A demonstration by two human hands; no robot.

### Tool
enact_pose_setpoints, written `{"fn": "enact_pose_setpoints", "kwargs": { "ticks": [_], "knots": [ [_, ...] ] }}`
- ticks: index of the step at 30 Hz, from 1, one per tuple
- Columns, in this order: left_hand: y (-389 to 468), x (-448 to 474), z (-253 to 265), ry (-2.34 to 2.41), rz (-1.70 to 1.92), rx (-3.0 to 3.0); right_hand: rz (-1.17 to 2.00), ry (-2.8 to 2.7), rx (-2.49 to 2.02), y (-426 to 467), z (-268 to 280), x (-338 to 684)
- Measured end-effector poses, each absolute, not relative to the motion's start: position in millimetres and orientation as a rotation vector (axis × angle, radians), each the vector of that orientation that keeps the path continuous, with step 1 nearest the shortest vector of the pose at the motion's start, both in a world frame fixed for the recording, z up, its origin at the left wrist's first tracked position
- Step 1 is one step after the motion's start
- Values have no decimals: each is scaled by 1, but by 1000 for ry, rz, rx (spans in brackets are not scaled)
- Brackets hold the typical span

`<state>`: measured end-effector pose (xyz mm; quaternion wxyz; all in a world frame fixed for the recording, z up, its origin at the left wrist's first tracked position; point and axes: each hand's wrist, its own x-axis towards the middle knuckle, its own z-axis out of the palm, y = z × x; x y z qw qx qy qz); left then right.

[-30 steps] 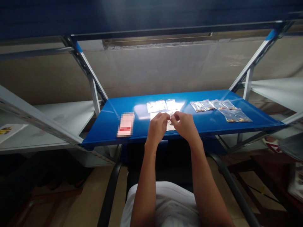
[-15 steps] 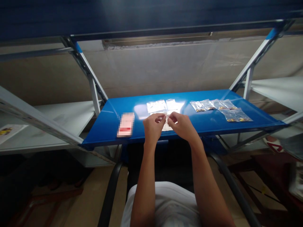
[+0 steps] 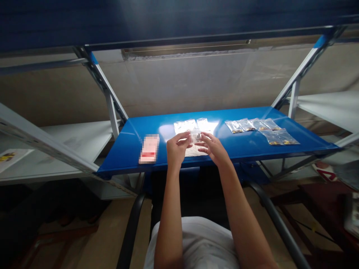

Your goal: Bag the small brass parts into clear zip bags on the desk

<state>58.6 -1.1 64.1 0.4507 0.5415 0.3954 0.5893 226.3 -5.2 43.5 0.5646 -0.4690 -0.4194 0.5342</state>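
Note:
A small clear plastic bag (image 3: 195, 136) is held up over the blue table (image 3: 168, 164), between my two hands. My left hand (image 3: 177, 147) pinches its left side between thumb and fingers. At its right edge are the fingertips of my right hand (image 3: 214, 148), with the other fingers spread a little below. Whatever is inside the bag is too small to make out. Under my hands lies a pale flat sheet or cloth (image 3: 193, 151). Just beyond them, several clear bags (image 3: 190, 125) lie flat in the glare.
On the right of the table lie several clear bags (image 3: 248, 124) with small yellowish pieces inside. A pink rectangular item (image 3: 149, 147), blurred out, lies to the left. Metal frame posts (image 3: 108, 84) and a blue upper shelf (image 3: 179, 22) surround the table. White shelves (image 3: 81, 138) stand at both sides.
My hands have moved slightly apart and their fingers have loosened from a tight pinch. The small clear bag now shows between them, and more of the pale sheet is visible.

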Motion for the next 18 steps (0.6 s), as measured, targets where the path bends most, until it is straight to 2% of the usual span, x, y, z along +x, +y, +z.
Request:
{"fn": "enact_pose_setpoints", "kwargs": {
  "ticks": [2,5,11,18],
  "knots": [
    [0,57,62,946,1402,1293,1411,-905,-945,-2,35,224],
    [3,55,57,950,1333,1268,1466,-870,-887,0,27,226],
    [9,46,43,975,1230,1237,1325,-864,-925,3,19,234],
    [18,41,29,1109,1272,1296,1076,-1016,-1072,15,22,245]
  ]
}}
